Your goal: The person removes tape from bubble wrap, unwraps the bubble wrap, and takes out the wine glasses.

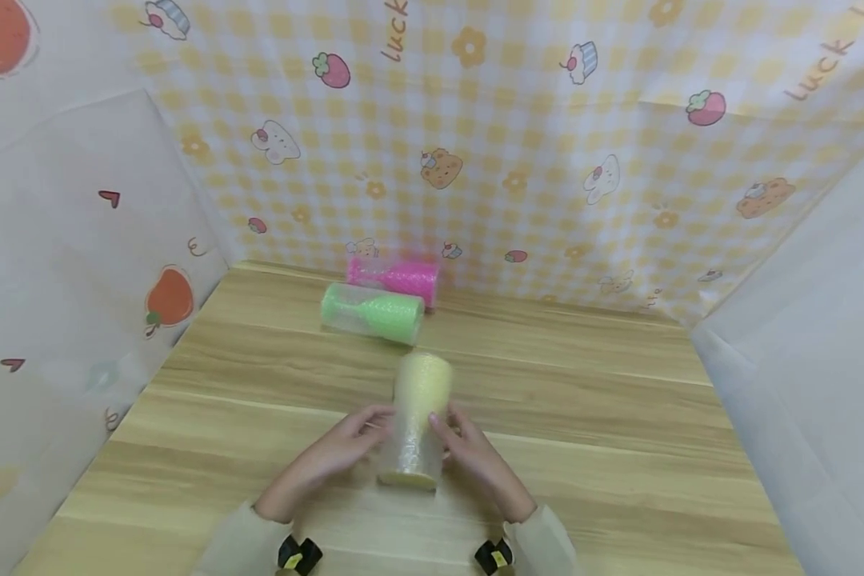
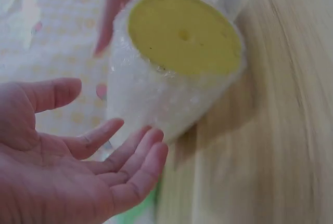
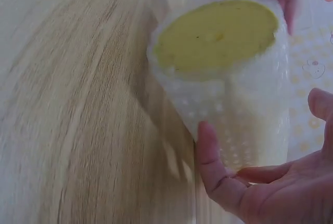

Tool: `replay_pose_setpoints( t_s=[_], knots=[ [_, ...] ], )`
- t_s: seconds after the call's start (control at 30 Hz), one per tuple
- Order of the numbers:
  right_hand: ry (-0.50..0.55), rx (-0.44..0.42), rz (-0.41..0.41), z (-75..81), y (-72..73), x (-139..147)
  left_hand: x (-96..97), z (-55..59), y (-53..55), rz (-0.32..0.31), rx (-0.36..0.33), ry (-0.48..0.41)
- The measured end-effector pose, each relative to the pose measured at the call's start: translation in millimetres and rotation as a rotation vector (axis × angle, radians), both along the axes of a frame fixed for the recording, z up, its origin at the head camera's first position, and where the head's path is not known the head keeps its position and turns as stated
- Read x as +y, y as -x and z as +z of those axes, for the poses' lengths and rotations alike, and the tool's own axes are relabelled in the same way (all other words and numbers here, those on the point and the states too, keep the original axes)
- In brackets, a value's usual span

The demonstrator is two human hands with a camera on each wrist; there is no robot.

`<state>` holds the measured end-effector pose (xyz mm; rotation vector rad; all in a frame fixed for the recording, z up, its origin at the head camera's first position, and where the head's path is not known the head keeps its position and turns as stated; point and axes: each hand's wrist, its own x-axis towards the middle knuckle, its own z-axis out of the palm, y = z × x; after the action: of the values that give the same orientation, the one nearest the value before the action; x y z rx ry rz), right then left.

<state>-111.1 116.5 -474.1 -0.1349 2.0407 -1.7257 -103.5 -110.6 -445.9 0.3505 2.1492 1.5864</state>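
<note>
"Fingers on the left hand [image 1: 353, 436] are lying loose and uncurled beside the yellow goblet [image 1: 413, 428], do you see? I can't tell whether they're quite touching it."

"And the right hand [image 1: 475, 450]?"

"Open too, as I'm seeing it. One fingertip is meeting the bubble wrap [image 3: 237, 115], but nothing is being clamped."

"So where is the goblet sitting, exactly?"

"Between the two hands, over the near part of the surface [image 1: 583, 424]. Its round base [image 2: 184, 34] is facing the person and its bowl end is pointing towards the back. Whether it's resting flat or being raised a little, I can't tell."

"That's worrying me. Slick plastic, slack fingers: it could be slipping or rolling the moment one side pushes harder."

"Yes, and the wrap is standing wide around the thin stem. Anyone squeezing there could be crushing plastic rather than gripping the goblet, and the bowl end might be dipping."

"What is it threatening, if it's sliding forward?"

"The green goblet [image 1: 373, 314] first; that one is lying on its side just past the bowl end. Behind it the pink goblet [image 1: 403, 277] is lying close to the patterned cloth [image 1: 518, 144], so a shove could be passing along and jamming it there."
</note>
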Motion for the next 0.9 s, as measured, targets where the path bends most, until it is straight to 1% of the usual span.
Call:
replay_pose_setpoints(
  t_s=[0.13, 0.23, 0.3, 0.37, 0.43, 0.5, 0.53, 0.6, 0.67, 0.7, 0.77, 0.8, 0.9],
  knots=[
    [-0.010, 0.001, 0.027, -1.7, 0.9, 0.9, 12.0, 8.4, -7.2, 0.000, 0.124, 0.066],
    [-0.015, -0.019, 0.038, -3.5, 2.0, 3.6, 19.0, 9.2, -10.0, 0.012, 0.177, 0.103],
    [-0.023, -0.029, 0.016, -4.2, 2.5, 7.3, 22.3, 7.5, -8.8, 0.038, 0.194, 0.109],
    [-0.038, -0.036, -0.019, -4.2, 2.6, 12.8, 24.5, 3.6, -4.9, 0.086, 0.188, 0.105],
    [-0.050, -0.046, -0.054, -3.5, 2.2, 18.8, 25.6, -1.7, 0.8, 0.151, 0.162, 0.088],
    [-0.044, -0.054, -0.078, -3.2, 1.8, 24.5, 26.4, -8.3, 7.0, 0.202, 0.102, 0.047],
    [-0.044, -0.056, -0.087, -3.3, 1.6, 27.1, 26.9, -11.6, 10.0, 0.215, 0.070, 0.028],
    [-0.029, -0.049, -0.112, -2.8, 1.4, 30.9, 28.7, -18.3, 14.8, 0.217, 0.018, -0.003],
    [-0.009, -0.024, -0.141, -2.1, 1.7, 33.4, 31.8, -24.0, 18.4, 0.195, -0.027, -0.034],
    [-0.009, -0.010, -0.158, -1.5, 2.0, 34.2, 34.0, -26.3, 19.9, 0.180, -0.035, -0.037],
    [-0.006, 0.023, -0.182, -0.5, 3.0, 34.7, 38.8, -29.6, 21.8, 0.152, -0.031, -0.039],
    [-0.006, 0.034, -0.189, -0.2, 3.7, 34.8, 41.4, -30.3, 22.4, 0.147, -0.024, -0.033],
    [-0.010, 0.064, -0.189, -1.0, 5.6, 34.9, 47.9, -31.0, 23.2, 0.152, 0.020, -0.014]
  ],
)
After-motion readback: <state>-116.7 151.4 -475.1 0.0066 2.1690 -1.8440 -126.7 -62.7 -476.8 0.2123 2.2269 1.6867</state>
